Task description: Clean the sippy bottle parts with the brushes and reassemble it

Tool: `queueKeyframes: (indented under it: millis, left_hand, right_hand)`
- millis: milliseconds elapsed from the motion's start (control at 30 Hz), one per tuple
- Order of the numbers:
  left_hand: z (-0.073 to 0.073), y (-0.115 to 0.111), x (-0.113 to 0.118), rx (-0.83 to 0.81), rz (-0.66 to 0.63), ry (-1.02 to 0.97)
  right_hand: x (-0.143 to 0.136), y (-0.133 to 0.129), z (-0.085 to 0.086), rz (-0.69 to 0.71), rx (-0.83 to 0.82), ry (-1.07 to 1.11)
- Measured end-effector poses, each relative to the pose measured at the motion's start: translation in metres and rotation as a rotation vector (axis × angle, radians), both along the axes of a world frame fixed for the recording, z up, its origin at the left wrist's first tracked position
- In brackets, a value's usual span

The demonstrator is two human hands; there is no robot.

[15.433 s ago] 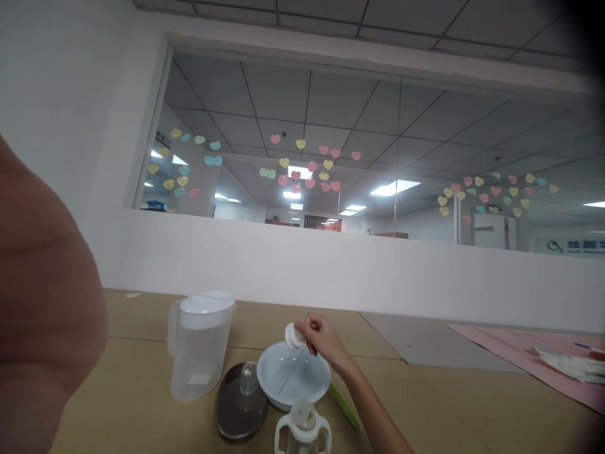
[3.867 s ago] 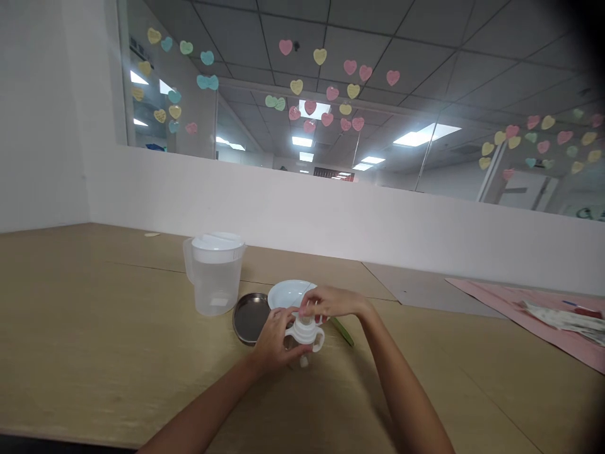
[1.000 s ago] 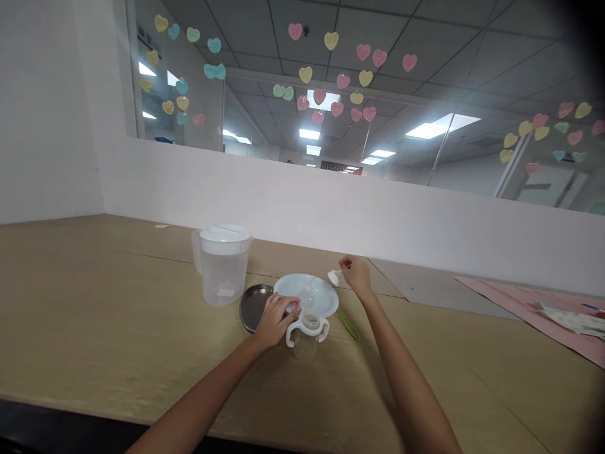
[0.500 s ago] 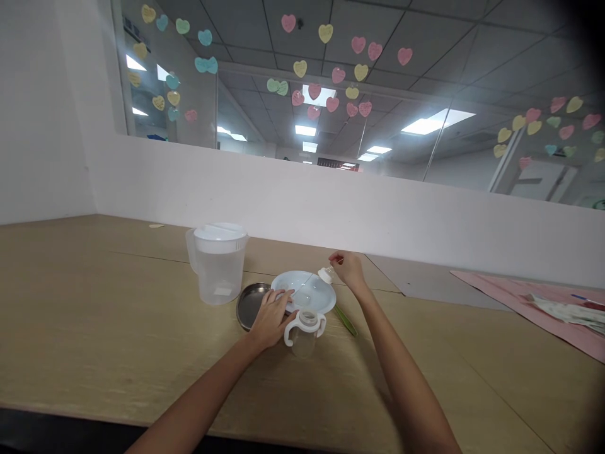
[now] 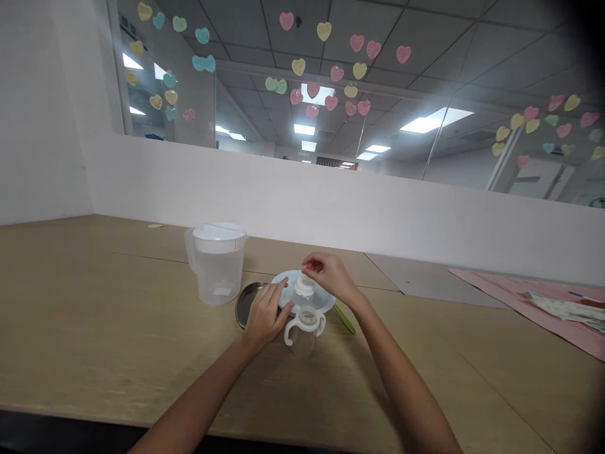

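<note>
My right hand is pinched around the top of a clear bottle nipple with a white ring, held over a pale blue bowl. My left hand has its fingers apart at the bowl's left side, over a round metal tray, and holds nothing. In front of the bowl stands a clear bottle with white handles. Its top is uncovered. Right of the bowl lies a green utensil, partly hidden.
A lidded clear pitcher stands behind the tray on the left of the wooden table. At the far right, a pink cloth bears a patterned packet and a pen. A white wall rises behind.
My right hand has moved left with the nipple and ring, from the bowl's right edge to above its middle. My left hand has lifted slightly, its fingers now raised.
</note>
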State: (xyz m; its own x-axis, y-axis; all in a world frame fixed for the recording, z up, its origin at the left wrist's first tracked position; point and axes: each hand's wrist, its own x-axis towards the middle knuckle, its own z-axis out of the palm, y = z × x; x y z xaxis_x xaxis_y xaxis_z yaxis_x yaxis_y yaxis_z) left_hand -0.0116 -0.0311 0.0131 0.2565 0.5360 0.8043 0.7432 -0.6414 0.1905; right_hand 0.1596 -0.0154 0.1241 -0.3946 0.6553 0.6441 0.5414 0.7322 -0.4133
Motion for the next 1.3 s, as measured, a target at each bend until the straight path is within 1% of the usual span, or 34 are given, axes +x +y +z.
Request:
queueKeyframes:
  millis: [67, 133, 200, 267, 367, 533, 600, 733, 800, 900, 1000, 1100, 1167, 1233, 1300]
  left_hand:
    - [0.000, -0.002, 0.001, -0.010, -0.053, -0.022]
    - [-0.001, -0.003, 0.002, -0.057, -0.089, -0.072]
    - [-0.002, -0.002, 0.005, -0.124, -0.095, -0.152]
    - [-0.002, -0.001, 0.006, -0.155, -0.084, -0.235]
    - [-0.001, 0.000, 0.006, -0.151, -0.105, -0.284]
    - [0.000, -0.001, 0.005, -0.175, -0.175, -0.206]
    - [-0.001, -0.001, 0.005, -0.173, -0.191, -0.175]
    - [0.000, -0.001, 0.004, -0.142, -0.211, -0.136]
    - [0.001, 0.000, 0.004, -0.134, -0.193, -0.129]
    - [0.000, 0.002, 0.004, -0.141, -0.130, -0.113]
    - [-0.003, 0.004, 0.006, -0.162, -0.097, -0.053]
    - [-0.006, 0.006, 0.008, -0.178, -0.081, -0.008]
    - [-0.007, 0.006, 0.007, -0.177, -0.044, -0.016]
    - [-0.008, 0.007, 0.005, -0.177, 0.024, -0.032]
    - [-0.007, 0.009, 0.002, -0.181, 0.121, -0.037]
  right_hand:
    - [-0.011, -0.008, -0.004, 0.061, 0.000, -0.019]
    - [-0.021, -0.012, -0.009, 0.090, 0.001, -0.036]
    - [-0.026, -0.013, -0.013, 0.107, -0.002, -0.054]
    - [-0.027, -0.013, -0.016, 0.126, -0.013, -0.087]
    - [-0.023, -0.010, -0.018, 0.160, -0.066, -0.172]
    - [-0.009, 0.001, -0.018, 0.231, -0.218, -0.283]
    - [-0.002, 0.006, -0.016, 0.258, -0.282, -0.280]
    - [0.009, 0.011, -0.011, 0.374, -0.467, -0.201]
    - [0.013, 0.014, -0.012, 0.412, -0.572, -0.148]
    - [0.019, 0.021, -0.017, 0.406, -0.737, -0.082]
    - [0.026, 0.031, -0.024, 0.396, -0.883, -0.099]
    - [0.033, 0.038, -0.029, 0.427, -0.971, -0.116]
    - [0.038, 0.042, -0.030, 0.425, -0.976, -0.099]
    - [0.043, 0.047, -0.031, 0.366, -0.915, -0.103]
    - [0.047, 0.053, -0.035, 0.182, -0.780, -0.207]
